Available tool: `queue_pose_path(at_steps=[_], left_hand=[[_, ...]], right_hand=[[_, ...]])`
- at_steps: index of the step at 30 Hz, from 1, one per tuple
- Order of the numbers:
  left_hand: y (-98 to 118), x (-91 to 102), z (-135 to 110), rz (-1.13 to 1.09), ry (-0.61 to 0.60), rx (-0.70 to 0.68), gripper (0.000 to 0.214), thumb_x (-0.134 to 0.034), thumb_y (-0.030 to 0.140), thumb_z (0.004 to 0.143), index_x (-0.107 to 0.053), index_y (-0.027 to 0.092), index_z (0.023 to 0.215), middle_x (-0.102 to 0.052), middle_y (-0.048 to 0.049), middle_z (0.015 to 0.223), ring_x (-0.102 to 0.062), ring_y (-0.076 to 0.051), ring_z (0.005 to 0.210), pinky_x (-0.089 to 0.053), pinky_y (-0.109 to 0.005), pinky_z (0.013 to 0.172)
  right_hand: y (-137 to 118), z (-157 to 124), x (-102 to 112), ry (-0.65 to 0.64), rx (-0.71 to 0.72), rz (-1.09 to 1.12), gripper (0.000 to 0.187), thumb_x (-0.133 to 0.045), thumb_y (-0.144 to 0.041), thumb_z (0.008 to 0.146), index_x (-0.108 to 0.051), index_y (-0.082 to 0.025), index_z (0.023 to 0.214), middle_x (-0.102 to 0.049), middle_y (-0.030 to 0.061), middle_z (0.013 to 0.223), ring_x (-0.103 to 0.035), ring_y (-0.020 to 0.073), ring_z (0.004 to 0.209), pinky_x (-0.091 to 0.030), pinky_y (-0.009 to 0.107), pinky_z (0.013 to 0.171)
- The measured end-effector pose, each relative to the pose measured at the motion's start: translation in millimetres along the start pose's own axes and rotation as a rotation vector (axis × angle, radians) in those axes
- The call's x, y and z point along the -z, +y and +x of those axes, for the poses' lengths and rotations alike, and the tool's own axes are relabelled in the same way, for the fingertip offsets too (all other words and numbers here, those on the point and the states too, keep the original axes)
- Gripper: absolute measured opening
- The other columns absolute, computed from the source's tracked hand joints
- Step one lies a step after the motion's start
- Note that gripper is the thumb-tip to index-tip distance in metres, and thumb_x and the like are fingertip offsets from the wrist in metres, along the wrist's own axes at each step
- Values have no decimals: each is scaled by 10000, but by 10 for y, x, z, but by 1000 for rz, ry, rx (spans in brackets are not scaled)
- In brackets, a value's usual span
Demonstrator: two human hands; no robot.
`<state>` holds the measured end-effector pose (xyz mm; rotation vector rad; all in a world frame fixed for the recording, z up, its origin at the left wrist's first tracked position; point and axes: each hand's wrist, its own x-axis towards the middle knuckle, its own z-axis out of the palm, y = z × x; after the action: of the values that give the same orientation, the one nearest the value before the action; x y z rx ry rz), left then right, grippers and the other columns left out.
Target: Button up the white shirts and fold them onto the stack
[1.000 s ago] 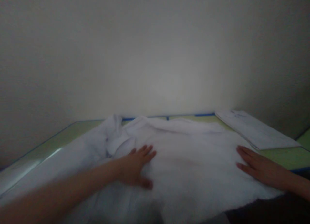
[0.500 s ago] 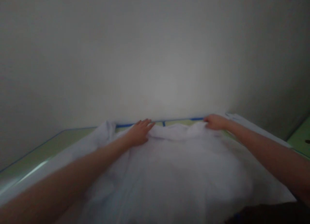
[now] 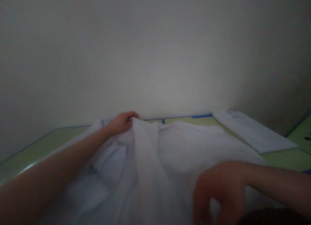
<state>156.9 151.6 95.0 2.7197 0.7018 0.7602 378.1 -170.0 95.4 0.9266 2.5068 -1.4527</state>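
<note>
L hand (image 3: 122, 123) was clamped on the white cloth (image 3: 184, 147)'s far edge, holding it raised off the surface (image 3: 39, 147). R hand (image 3: 218, 189) was over the cloth's near edge, fingers curled, grip unclear. Prob. mid-lift; next move needs a firm R grip.

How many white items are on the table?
2: the white garment spread across the middle, its far edge pinched by the left hand, and a flat white sheet at far right. Others may hide beneath.

From my feed I can read no text, label or number. The white cloth (image 3: 175, 153) shows no print I can make out. The flat white packet (image 3: 252, 134) on the counter (image 3: 286, 157) bears faint grey marks near its far end, too blurred to read.
</note>
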Motion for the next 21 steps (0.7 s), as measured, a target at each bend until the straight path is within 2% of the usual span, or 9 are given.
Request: queue_pose_path(at_steps=[4, 5, 6, 8, 10, 12, 15, 19, 21], left_hand=[[-39, 274, -146, -284, 32, 80, 200, -513, 232, 683, -562, 176, 869, -635, -31, 853, -583, -163, 798, -457, -275, 734], [-18, 315, -177, -353, 21, 94, 186, -526, 234, 685, -541, 175, 861, -632, -37, 865, -585, -164, 798, -462, -281, 730], [11, 348, -206, -420, 7, 98, 171, -535, 232, 687, -520, 176, 848, -629, -42, 876, -586, -165, 804, -465, -287, 730], [79, 393, -265, -530, -26, 82, 151, -552, 224, 685, -480, 180, 809, -623, -51, 898, -586, -171, 826, -468, -300, 738], [139, 424, -329, -613, -69, 59, 161, -569, 230, 676, -437, 182, 754, -619, -61, 924, -581, -179, 849, -470, -307, 743], [173, 445, -394, -679, -123, 57, 207, -585, 247, 666, -391, 183, 704, -617, -71, 932, -579, -181, 844, -474, -301, 724], [182, 463, -475, -747, -179, 76, 254, -596, 254, 661, -352, 185, 679, -613, -62, 882, -574, -159, 767, -471, -268, 657], [182, 470, -522, -748, -234, 81, 248, -584, 251, 650, -345, 189, 681, -583, -28, 768, -543, -126, 657, -447, -238, 582], [196, 472, -524, -700, -217, 93, 231, -567, 250, 641, -347, 191, 679, -576, -25, 750, -538, -125, 646, -443, -241, 579]], right_hand=[[899, -557, 501, 853, -436, -448, 511, -624, -344, 678, -546, -170, 1151, -591, 96, 1093, -552, 217, 978, -410, 340, 872], [1155, -711, 624, 1017, -540, -588, 583, -632, -313, 651, -512, -161, 1201, -545, 122, 1178, -503, 253, 1069, -365, 382, 935], [1405, -850, 725, 1087, -634, -695, 667, -641, -277, 616, -474, -151, 1249, -499, 141, 1241, -457, 284, 1131, -329, 405, 970], [1845, -1073, 850, 1099, -782, -789, 748, -623, -220, 578, -429, -118, 1293, -485, 164, 1256, -451, 303, 1140, -330, 396, 969], [2158, -1227, 892, 1022, -867, -774, 619, -560, -193, 596, -519, -123, 1211, -568, 151, 1151, -522, 286, 1052, -377, 375, 908], [2329, -1343, 895, 938, -892, -725, 417, -505, -175, 608, -639, -149, 1001, -645, 113, 971, -581, 258, 918, -411, 349, 831], [2377, -1470, 903, 901, -844, -660, 264, -489, -163, 589, -658, -162, 792, -655, 75, 824, -591, 223, 814, -423, 310, 771], [2231, -1423, 982, 901, -676, -567, 480, -604, -258, 571, -600, -160, 1041, -601, 85, 1068, -549, 223, 947, -413, 292, 825], [2130, -1283, 1060, 831, -597, -508, 585, -656, -323, 556, -563, -180, 1115, -579, 73, 1120, -542, 218, 962, -411, 288, 826]])
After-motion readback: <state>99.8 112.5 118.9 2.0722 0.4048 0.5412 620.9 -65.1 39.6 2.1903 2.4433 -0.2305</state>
